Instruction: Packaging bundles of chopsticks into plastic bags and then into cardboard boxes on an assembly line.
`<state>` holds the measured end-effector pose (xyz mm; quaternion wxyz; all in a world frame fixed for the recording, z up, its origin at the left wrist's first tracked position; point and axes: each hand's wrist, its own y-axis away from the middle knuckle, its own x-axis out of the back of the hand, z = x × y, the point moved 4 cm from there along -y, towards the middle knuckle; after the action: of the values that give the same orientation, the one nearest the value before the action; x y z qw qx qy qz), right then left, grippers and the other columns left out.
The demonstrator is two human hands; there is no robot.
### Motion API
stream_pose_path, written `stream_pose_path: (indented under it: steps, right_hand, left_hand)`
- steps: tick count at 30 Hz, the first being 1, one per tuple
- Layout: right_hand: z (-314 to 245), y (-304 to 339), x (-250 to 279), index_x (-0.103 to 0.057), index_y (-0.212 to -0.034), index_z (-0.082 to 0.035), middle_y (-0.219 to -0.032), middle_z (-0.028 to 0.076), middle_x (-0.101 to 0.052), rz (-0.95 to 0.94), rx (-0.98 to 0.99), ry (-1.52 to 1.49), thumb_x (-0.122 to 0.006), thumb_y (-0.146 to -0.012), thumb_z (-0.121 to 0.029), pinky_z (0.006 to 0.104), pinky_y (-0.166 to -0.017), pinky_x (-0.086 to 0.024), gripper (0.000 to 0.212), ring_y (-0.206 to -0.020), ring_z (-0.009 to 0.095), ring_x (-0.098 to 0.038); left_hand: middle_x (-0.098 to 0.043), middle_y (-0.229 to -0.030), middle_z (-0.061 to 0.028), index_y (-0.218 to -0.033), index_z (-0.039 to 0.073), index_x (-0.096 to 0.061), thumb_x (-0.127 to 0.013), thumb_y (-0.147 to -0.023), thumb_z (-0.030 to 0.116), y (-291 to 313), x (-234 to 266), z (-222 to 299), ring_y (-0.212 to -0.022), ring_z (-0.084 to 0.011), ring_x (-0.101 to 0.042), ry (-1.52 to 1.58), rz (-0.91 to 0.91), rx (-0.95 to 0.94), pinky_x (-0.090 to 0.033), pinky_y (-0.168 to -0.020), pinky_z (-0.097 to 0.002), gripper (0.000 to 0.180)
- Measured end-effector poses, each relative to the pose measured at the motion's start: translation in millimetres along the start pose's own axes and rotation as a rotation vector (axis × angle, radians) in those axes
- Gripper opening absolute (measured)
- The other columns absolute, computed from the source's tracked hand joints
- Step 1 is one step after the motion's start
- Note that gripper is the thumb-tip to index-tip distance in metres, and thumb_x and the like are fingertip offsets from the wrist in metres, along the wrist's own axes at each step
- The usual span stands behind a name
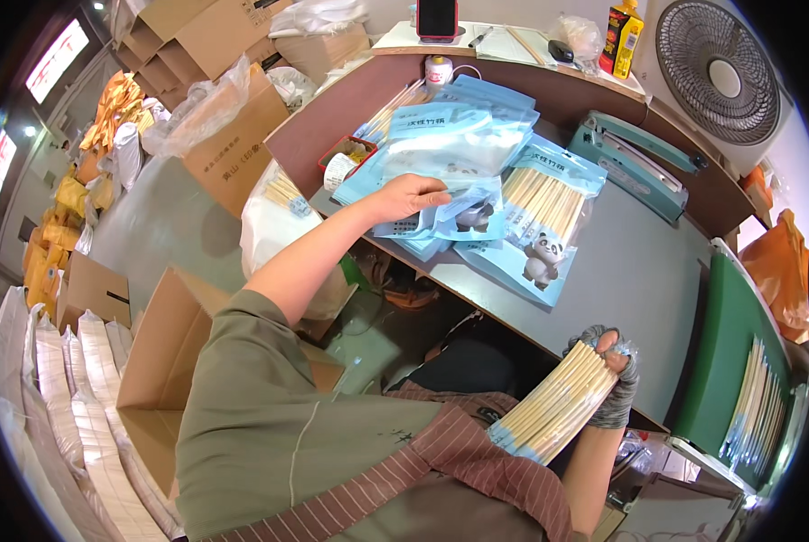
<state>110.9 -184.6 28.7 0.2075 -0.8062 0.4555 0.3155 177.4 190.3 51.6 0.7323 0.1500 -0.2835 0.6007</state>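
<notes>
Beige wooden sticks (553, 404), blue-ended and bundled, slant down-left in the head view from the right hand (608, 366), curled around their upper end; up-left, the nearer left hand (411, 197) touches glossy blue plastic pouches (449, 122), perhaps pinching one, fingertips unclear.

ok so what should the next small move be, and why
Probably draw one pouch off the pile of blue pouches with the left hand: that hand is at the pile, the right hand grips a bundle of chopsticks, and the filled pouch alongside shows similar sticks inside.
</notes>
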Motion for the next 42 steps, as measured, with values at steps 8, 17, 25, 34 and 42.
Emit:
stream_pose_path:
  steps: [8,17,25,34,42]
  right_hand:
    - [0.3,0.8,-11.4,-0.053,-0.078,0.0,-0.07,0.014,-0.053,0.057,0.023,-0.013,-0.061,-0.069,-0.018,0.0323,-0.055,-0.049,0.022,-0.061,0.023,-0.054]
    - [-3.5,8.0,-9.3,-0.053,-0.078,0.0,-0.069,0.014,-0.052,0.075,0.071,-0.023,-0.061,-0.069,-0.019,0.0314,-0.055,-0.048,0.023,-0.061,0.022,-0.053]
    - [3.8,1.5,-10.4,-0.051,-0.078,-0.002,-0.064,0.009,-0.048,0.084,-0.008,0.051,-0.062,-0.068,-0.022,0.0305,-0.054,-0.046,0.025,-0.059,0.02,-0.049]
    - [2.6,1.7,-2.8,-0.055,-0.08,0.001,-0.074,0.017,-0.056,0.021,0.027,-0.05,-0.06,-0.07,-0.017,0.0335,-0.059,-0.05,0.021,-0.066,0.025,-0.056]
    - [2.1,8.8,-4.1,-0.052,-0.078,-0.002,-0.068,0.011,-0.051,0.091,0.027,-0.024,-0.061,-0.07,-0.022,0.0316,-0.057,-0.048,0.023,-0.06,0.021,-0.051]
  left_hand:
    - [-0.049,-0.059,-0.0043,-0.08,0.007,-0.056,-0.06,-0.081,0.038,1.2,-8.6,7.1,-0.061,-0.0167,-0.049,-0.286,0.15,0.014,-0.039,-0.06,-0.0292,0.031]
    - [-0.055,-0.081,-0.0055,-0.082,0.005,-0.057,-0.068,-0.074,0.019,53.3,0.5,54.1,-0.073,-0.0196,-0.056,-0.501,0.041,-0.201,-0.043,-0.063,-0.0284,0.02]
    - [-0.056,-0.079,-0.003,-0.087,0.006,-0.061,-0.069,-0.074,0.025,48.5,-1.9,71.1,-0.069,-0.0177,-0.055,-0.56,0.097,-0.073,-0.043,-0.061,-0.0281,0.024]
    - [-0.056,-0.078,-0.0025,-0.088,0.008,-0.058,-0.065,-0.077,0.023,45.7,-3.8,60.4,-0.067,-0.0203,-0.056,-0.595,0.068,-0.198,-0.044,-0.059,-0.0301,0.02]
    - [-0.057,-0.085,-0.0191,-0.102,0.003,-0.047,-0.053,-0.074,0.005,9.3,4.7,36.9,-0.083,-0.0354,-0.055,-0.594,0.169,0.122,-0.044,-0.07,-0.0426,0.029]
